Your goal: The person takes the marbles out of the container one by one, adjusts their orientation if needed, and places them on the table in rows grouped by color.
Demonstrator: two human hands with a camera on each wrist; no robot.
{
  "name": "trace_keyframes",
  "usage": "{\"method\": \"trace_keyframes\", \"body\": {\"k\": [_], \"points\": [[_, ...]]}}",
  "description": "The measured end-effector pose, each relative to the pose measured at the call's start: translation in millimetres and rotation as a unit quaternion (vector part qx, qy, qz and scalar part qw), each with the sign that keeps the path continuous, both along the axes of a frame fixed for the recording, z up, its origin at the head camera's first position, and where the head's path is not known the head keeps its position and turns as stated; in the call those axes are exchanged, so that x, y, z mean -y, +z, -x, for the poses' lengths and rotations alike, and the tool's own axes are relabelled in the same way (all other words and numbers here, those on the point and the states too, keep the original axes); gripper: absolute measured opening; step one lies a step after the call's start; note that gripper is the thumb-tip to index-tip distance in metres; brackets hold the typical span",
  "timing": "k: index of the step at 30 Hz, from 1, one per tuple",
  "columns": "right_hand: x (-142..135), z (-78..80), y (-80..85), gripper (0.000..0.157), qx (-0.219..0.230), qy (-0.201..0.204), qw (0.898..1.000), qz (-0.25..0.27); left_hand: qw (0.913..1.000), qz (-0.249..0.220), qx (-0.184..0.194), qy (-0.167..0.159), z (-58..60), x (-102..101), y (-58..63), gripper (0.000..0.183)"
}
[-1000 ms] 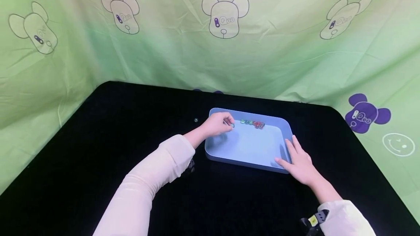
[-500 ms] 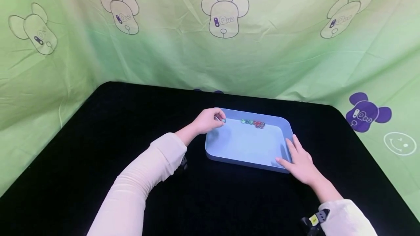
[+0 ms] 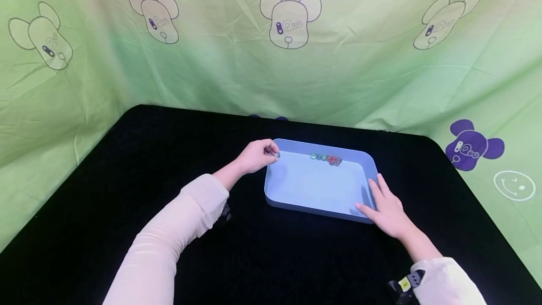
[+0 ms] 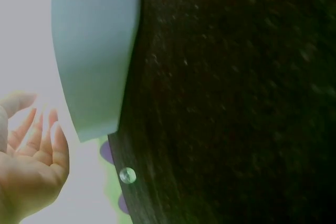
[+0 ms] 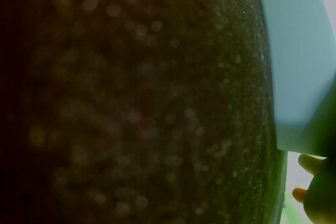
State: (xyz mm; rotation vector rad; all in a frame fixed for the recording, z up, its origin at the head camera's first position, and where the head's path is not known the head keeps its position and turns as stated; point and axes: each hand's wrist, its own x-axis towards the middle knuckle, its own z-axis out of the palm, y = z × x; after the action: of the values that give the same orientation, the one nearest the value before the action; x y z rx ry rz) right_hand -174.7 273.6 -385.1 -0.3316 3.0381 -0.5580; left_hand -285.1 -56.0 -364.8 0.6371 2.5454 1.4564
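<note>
My left hand (image 3: pixel 256 155) is at the tray's far-left corner, pinching a small glass marble (image 3: pixel 277 155) between thumb and fingertips. Below it is the shallow blue tray (image 3: pixel 315 207). Several green marbles (image 3: pixel 318 157) and red marbles (image 3: pixel 334 160) sit in a cluster along the tray's far inner side. My right hand (image 3: pixel 387 208) rests with spread, fairly straight fingers over the tray's near-right corner, thumb inside the rim. One loose marble (image 4: pixel 127 175) lies on the table in the left wrist view; in the head view the left hand hides it.
The tray stands on a black-covered table (image 3: pixel 139 164). Behind it and at both sides hang green printed curtains (image 3: pixel 220 60). Dark wrist cameras are strapped at both cuffs.
My left hand has moved left across the tray with the marble in its fingertips, covering the loose marble on the table. The right hand and tray have hardly moved.
</note>
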Motion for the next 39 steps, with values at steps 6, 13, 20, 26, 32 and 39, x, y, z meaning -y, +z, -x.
{"method": "trace_keyframes", "body": {"k": [6, 13, 20, 26, 32, 39], "points": [[1.0, 0.8, 0.5, 0.075, 0.003, -0.001, 1.0, -0.006, 0.9999, -0.008, 0.002, 0.011, -1.0, 12.1, -3.5, 0.013], [0.8, 0.6, 0.8, 0.075, 0.008, -0.002, 1.0, -0.002, 0.9997, -0.012, -0.002, 0.021, -1.4, 23.3, -7.4, 0.012], [0.8, -0.3, 1.3, 0.075, 0.008, -0.001, 1.0, 0.003, 0.9994, -0.01, -0.004, 0.033, -1.5, 32.6, -11.5, 0.013], [0.1, -0.9, 1.0, 0.076, 0.011, 0.001, 1.0, 0.012, 0.9987, -0.011, -0.002, 0.049, -0.6, 40.8, -14.8, 0.013], [-0.2, -0.6, 0.3, 0.075, 0.013, 0.002, 1.0, 0.012, 0.9977, -0.004, 0.001, 0.068, 2.2, 48.9, -18.6, 0.013], [0.0, -0.9, 0.1, 0.075, 0.011, 0.0, 1.0, 0.012, 0.9963, -0.004, 0.011, 0.085, 3.6, 56.1, -21.1, 0.013]]}}
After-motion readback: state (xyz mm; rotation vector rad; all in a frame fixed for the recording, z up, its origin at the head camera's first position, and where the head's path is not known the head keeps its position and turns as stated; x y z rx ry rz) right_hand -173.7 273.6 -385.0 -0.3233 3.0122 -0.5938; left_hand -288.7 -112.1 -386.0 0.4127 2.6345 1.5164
